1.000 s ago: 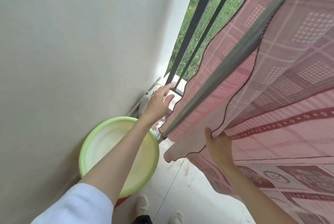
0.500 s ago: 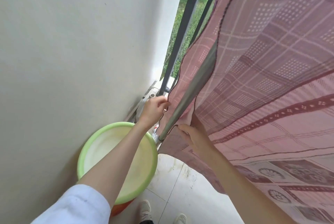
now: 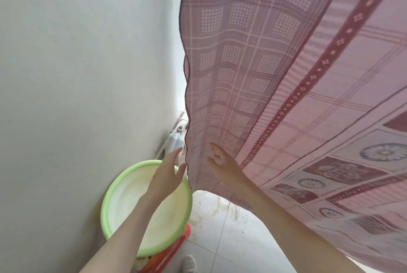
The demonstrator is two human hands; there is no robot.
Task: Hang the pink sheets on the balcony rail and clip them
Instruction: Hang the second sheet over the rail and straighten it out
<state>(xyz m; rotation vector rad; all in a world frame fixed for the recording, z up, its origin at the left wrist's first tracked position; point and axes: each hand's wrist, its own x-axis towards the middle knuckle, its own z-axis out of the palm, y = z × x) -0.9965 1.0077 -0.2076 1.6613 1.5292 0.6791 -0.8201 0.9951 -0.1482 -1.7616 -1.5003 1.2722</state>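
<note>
Key relation: the pink sheet [image 3: 275,88] hangs in front of both hands and rises above them, its long dark-stitched side edge running up and away from the fingertips; the right hand is the nearer one, already on the cloth.
Right hand [image 3: 222,165]: lies flat against the sheet close to its lower corner, fingers loosely spread and a little bent; I can't see it gripping any fold.
Left hand [image 3: 167,176]: open, fingers straight, just beside the sheet's edge on the wall side; whether the fingertips touch the hem cannot be told.
Sheet position: draped from above, out of view at the top, so the rail and any clips are hidden behind or above the cloth; its lower corner ends just below the two hands.
Likely next: probably smoothing or tugging the edge straight before clipping, a judgement only.
Below the left hand: a green basin [image 3: 123,187] sitting on something red-orange [image 3: 174,248].
Beyond the left hand: a pale plastic jug [image 3: 175,140] against the wall [image 3: 83,74].
Floor [image 3: 231,228]: light tiles with wet specks, under the right forearm; a shoe [image 3: 189,262] shows at the bottom.
</note>
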